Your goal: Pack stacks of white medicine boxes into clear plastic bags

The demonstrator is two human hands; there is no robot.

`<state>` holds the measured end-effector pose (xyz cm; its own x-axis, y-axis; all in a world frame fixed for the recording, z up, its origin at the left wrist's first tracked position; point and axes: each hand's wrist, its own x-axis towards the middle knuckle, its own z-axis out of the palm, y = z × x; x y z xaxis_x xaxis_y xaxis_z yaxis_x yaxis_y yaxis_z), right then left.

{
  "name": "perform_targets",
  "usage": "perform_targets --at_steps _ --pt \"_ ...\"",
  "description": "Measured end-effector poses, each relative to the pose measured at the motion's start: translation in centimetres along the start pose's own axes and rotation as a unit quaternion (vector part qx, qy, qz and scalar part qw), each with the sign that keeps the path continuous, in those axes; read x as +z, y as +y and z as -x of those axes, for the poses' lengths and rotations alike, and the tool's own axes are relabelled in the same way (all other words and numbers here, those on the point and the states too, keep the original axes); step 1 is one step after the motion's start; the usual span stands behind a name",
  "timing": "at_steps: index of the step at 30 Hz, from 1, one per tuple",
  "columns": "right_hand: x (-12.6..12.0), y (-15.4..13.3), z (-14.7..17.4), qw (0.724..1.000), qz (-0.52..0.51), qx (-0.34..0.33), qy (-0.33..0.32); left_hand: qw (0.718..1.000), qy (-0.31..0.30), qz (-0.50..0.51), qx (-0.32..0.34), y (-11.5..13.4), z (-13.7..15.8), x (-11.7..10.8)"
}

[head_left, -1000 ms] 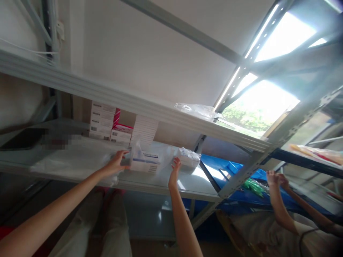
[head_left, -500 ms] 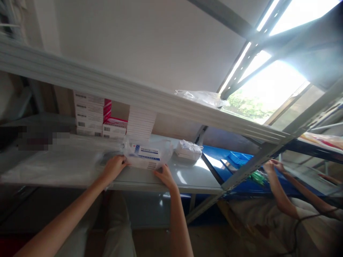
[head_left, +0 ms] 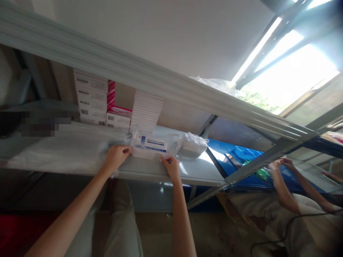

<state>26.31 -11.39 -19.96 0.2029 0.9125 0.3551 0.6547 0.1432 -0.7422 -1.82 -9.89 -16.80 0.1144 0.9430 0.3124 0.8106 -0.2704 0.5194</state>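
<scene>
A white box with blue print and a barcode (head_left: pixel 150 147) lies inside a clear plastic bag (head_left: pixel 173 141) over the grey shelf. At the bag's lower left corner, my left hand (head_left: pixel 118 155) is closed in a pinch on the plastic. My right hand (head_left: pixel 171 166) pinches the lower right corner, fingertips against the edge of the box and bag. Just to the right stands another small white package wrapped in plastic (head_left: pixel 193 143). Left of my left hand, a pile of clear plastic bags (head_left: pixel 66 148) spreads across the shelf.
White and pink boxes (head_left: pixel 92 98) and a tall stack of thin white boxes (head_left: pixel 147 112) stand behind. An upper shelf beam (head_left: pixel 150 84) crosses above my hands. At the right, past a metal post (head_left: pixel 257 164), a co-worker's hands (head_left: pixel 281 164) are near a blue tray (head_left: pixel 245 154).
The camera view has shifted, so the shelf and boxes sit differently in the picture. Both my hands keep their pinch on the bag, which stays in about the same place on the shelf.
</scene>
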Motion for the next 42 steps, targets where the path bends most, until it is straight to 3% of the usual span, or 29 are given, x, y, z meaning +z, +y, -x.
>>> perform_targets --at_steps 8,15,20,23,26,28,30,32,35,37,39,42 --pt "0.1 0.2 0.0 0.998 -0.060 -0.030 -0.003 0.971 -0.003 0.237 -0.025 -1.5 -0.4 0.9" --pt "0.2 0.2 0.1 0.996 -0.082 -0.029 -0.005 0.970 -0.022 0.239 -0.027 -1.5 -0.6 0.9" --pt "0.4 0.0 0.1 0.994 -0.100 -0.038 -0.013 0.967 0.003 0.252 -0.027 -1.6 -0.4 1.4" --pt "0.6 0.2 0.3 0.991 -0.124 -0.040 -0.027 0.948 0.069 0.310 -0.002 -1.4 -0.4 1.0" --pt "-0.1 0.2 0.3 0.983 -0.180 -0.029 0.009 0.908 0.134 0.393 0.058 -0.8 -0.5 -0.1" --pt "-1.4 -0.3 0.0 0.974 -0.217 -0.038 0.050 0.891 0.133 0.423 0.092 -0.1 -0.8 -0.9" --pt "-2.9 -1.3 -1.0 0.969 -0.225 -0.087 0.061 0.897 0.117 0.414 0.100 1.0 -1.4 -1.5" --pt "-4.0 -2.8 -2.6 0.966 -0.207 -0.155 0.028 0.914 0.115 0.378 0.092 2.2 -2.3 -1.5" --pt "-3.9 -5.4 -5.8 0.964 -0.154 -0.214 -0.015 0.926 0.163 0.331 0.082 3.6 -4.0 -0.9" --pt "-2.8 -6.9 -7.7 0.970 -0.103 -0.215 -0.052 0.918 0.191 0.337 0.080 4.1 -5.0 -0.7" --pt "-1.6 -8.1 -9.1 0.965 -0.079 -0.214 -0.130 0.901 0.190 0.382 0.078 4.5 -5.7 -0.9" --pt "-0.6 -9.3 -9.8 0.946 -0.162 -0.213 -0.182 0.877 0.155 0.448 0.077 5.1 -6.2 -1.8"
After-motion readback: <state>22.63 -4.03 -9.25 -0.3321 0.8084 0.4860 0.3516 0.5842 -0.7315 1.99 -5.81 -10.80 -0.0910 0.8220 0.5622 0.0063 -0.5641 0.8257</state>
